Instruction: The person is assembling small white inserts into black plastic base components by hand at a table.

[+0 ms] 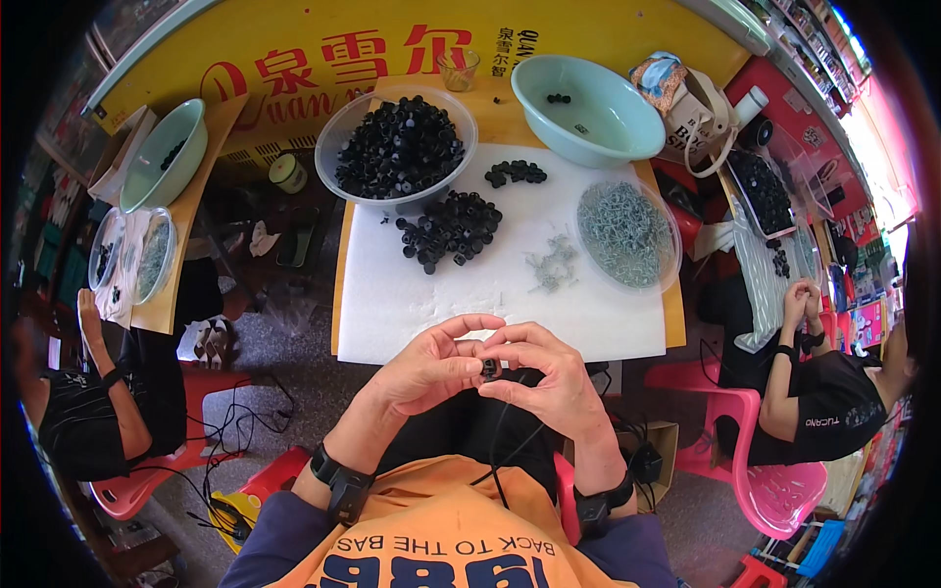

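Just off the table's front edge, my left hand [439,365] and my right hand [545,372] meet over a small black plastic piece [489,368]. Thumbs and fingertips of both pinch it; its finer shape is partly covered. Ahead on the white foam sheet [412,318] lies a loose heap of small black plastic parts [448,231]. A smaller cluster of similar dark pieces [516,173] sits farther back. Toward the right are a small pile of metal screws [554,265] and a clear round tray of screws [627,235].
A clear tub [328,147] heaped with black parts stands at the back left, a pale green basin [588,147] at the back right. Co-workers sit at side tables, one at left [98,412], one at right [833,397]. Pink chairs [779,490] and cables [235,431] are around me.
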`<action>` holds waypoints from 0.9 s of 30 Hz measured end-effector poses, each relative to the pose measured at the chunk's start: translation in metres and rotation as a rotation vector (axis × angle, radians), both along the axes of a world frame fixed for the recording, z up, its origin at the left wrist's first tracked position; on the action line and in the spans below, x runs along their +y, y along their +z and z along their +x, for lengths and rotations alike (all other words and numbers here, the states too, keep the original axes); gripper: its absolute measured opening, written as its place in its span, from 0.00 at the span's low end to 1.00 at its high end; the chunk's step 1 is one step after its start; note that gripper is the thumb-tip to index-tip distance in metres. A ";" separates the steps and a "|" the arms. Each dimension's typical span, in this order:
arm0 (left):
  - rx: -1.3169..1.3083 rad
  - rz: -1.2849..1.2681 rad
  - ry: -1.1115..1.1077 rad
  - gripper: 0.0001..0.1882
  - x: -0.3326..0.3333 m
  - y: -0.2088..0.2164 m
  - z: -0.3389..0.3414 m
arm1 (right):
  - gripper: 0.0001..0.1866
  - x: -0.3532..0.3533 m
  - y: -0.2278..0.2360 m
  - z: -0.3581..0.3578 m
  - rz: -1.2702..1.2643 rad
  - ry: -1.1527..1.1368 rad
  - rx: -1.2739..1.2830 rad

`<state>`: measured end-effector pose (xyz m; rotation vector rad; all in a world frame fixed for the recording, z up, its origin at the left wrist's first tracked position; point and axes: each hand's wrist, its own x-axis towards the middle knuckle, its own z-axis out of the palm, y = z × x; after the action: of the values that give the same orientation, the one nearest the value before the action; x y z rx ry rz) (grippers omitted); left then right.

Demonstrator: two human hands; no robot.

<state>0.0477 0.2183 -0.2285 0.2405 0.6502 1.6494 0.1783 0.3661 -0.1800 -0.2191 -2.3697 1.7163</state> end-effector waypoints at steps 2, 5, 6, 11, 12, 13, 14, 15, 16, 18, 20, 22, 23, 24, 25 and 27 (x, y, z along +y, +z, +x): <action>-0.006 0.004 -0.020 0.34 -0.001 0.000 -0.001 | 0.17 0.002 -0.001 0.001 0.005 0.014 0.000; -0.027 0.031 -0.053 0.34 -0.002 0.000 -0.003 | 0.17 0.002 -0.001 0.000 0.040 0.021 0.019; -0.041 0.053 -0.064 0.33 -0.002 -0.001 -0.003 | 0.17 0.001 -0.001 0.000 0.070 0.014 0.039; -0.023 0.068 -0.069 0.33 -0.001 0.000 -0.004 | 0.17 0.003 -0.005 -0.002 0.130 0.056 0.087; -0.013 0.067 -0.071 0.33 -0.001 -0.002 -0.005 | 0.17 0.003 -0.007 -0.002 0.161 0.058 0.122; -0.014 0.067 -0.071 0.33 -0.001 -0.002 -0.005 | 0.17 0.004 -0.008 -0.003 0.161 0.058 0.121; 0.005 0.060 -0.081 0.34 -0.001 -0.003 -0.006 | 0.17 0.005 -0.011 -0.003 0.222 0.074 0.169; 0.024 0.053 -0.090 0.34 0.000 -0.004 -0.007 | 0.17 0.006 -0.012 -0.004 0.282 0.090 0.218; 0.023 0.052 -0.089 0.34 -0.001 -0.004 -0.008 | 0.17 0.005 -0.012 -0.004 0.281 0.091 0.217; 0.065 0.049 -0.099 0.36 0.000 -0.003 -0.010 | 0.19 0.003 -0.011 -0.005 0.355 0.086 0.290; 0.066 0.050 -0.103 0.35 0.002 0.000 -0.013 | 0.19 0.003 -0.013 -0.007 0.390 0.078 0.320; 0.067 0.051 -0.107 0.33 0.001 0.001 -0.013 | 0.20 0.002 -0.014 -0.008 0.426 0.070 0.351; 0.042 0.050 -0.103 0.34 0.001 0.001 -0.013 | 0.20 0.001 -0.014 -0.009 0.422 0.068 0.356; 0.016 0.050 -0.100 0.35 0.000 0.001 -0.013 | 0.21 0.001 -0.013 -0.009 0.417 0.065 0.362; 0.016 0.050 -0.100 0.35 0.000 0.002 -0.012 | 0.21 0.001 -0.012 -0.009 0.417 0.065 0.362; -0.034 0.056 -0.082 0.36 0.001 0.001 -0.010 | 0.21 0.000 -0.008 -0.008 0.392 0.063 0.328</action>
<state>0.0377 0.2191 -0.2275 0.2763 0.5620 1.5910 0.1701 0.3662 -0.1881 0.1866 -2.4121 1.1630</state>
